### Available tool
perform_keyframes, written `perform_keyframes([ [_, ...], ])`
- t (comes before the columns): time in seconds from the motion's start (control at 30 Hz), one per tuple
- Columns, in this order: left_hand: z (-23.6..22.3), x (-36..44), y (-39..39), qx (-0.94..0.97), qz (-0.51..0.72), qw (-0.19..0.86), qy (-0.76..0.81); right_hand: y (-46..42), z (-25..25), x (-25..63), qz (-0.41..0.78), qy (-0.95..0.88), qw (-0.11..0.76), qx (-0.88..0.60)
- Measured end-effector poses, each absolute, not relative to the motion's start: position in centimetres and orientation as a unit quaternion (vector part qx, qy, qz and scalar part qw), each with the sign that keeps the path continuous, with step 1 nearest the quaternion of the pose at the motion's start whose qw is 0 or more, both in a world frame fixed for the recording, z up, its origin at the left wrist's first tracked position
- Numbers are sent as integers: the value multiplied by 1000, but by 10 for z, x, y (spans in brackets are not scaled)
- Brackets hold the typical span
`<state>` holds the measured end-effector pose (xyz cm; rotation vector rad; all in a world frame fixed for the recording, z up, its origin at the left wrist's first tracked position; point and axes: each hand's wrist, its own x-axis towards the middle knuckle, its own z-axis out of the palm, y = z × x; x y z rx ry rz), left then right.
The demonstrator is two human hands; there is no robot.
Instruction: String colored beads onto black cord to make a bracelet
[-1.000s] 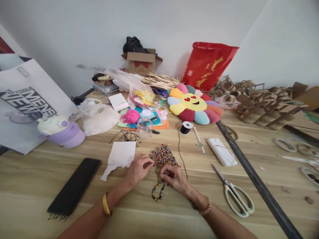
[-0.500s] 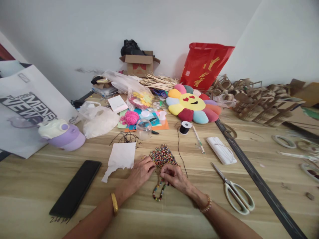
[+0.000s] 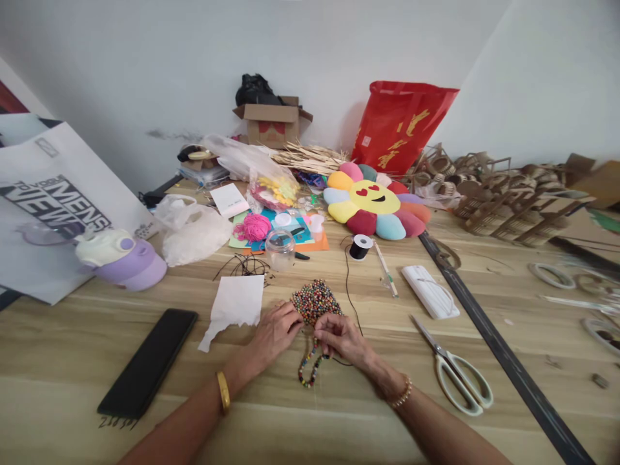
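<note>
A flat patch of woven multicoloured beads [image 3: 316, 298] lies on the wooden table [image 3: 310, 413]. A short beaded strand [image 3: 309, 369] hangs from it toward me. My left hand [image 3: 274, 332] rests at the patch's left edge, fingers pinched against the beads. My right hand [image 3: 340, 337] is curled, pinching the top of the strand just below the patch. A thin black cord [image 3: 349, 294] runs from my right hand up to a black spool [image 3: 361, 247].
Scissors [image 3: 458, 371] lie to the right, a white box [image 3: 431, 292] beyond them, and a long dark strip [image 3: 498, 352]. A phone [image 3: 148, 361] and torn paper [image 3: 235, 305] are left. A clear jar [image 3: 281, 248], flower cushion [image 3: 374, 208] and craft clutter sit behind.
My left hand has slid right to the edge of the bead patch. My right hand shifted slightly up toward it; the strand stays under it.
</note>
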<state>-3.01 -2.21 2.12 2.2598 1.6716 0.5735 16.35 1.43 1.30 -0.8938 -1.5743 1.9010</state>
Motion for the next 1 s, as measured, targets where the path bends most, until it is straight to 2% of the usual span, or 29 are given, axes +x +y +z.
perform_keyframes([
  [0.33,26,-36,-23,774,211,171,571,14,14,164,696,-586,253,-330],
  [1.0,35,-39,-26,779,188,159,577,14,16,165,683,-605,239,-331],
])
